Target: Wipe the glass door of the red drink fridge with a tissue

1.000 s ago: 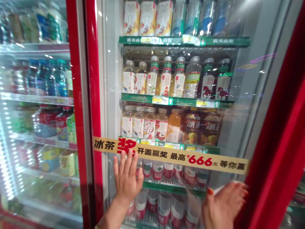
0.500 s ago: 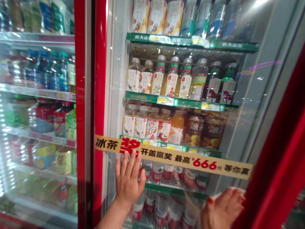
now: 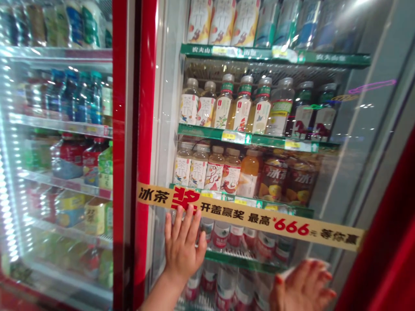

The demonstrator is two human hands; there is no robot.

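Note:
My left hand (image 3: pixel 184 250) lies flat against the glass door of a red-framed drinks cooler, fingers stretched upward and thumb out to the right. Its fingertips touch the lower edge of a tan strip (image 3: pixel 236 216) with black and red lettering across the door. At the lower right is my right hand (image 3: pixel 300 287), blurred, its thumb apart and its fingers extended up and to the right, close to the glass. A thin whitish edge shows behind those fingers; whether it is a cloth or a reflection I cannot tell. Behind the glass stand bottled drinks (image 3: pixel 241 108) on green-edged shelves.
Left of a red door post (image 3: pixel 147 108) is another lit cooler with bottles and packs on its shelves (image 3: pixel 61 123). A dark red frame edge (image 3: pixel 381 259) slants along the right side. Light reflections lie on the glass.
The whole view has shifted, so the cooler appears slightly further right. My left hand keeps its place at the strip. My right hand has tilted a little, with its fingers still extended.

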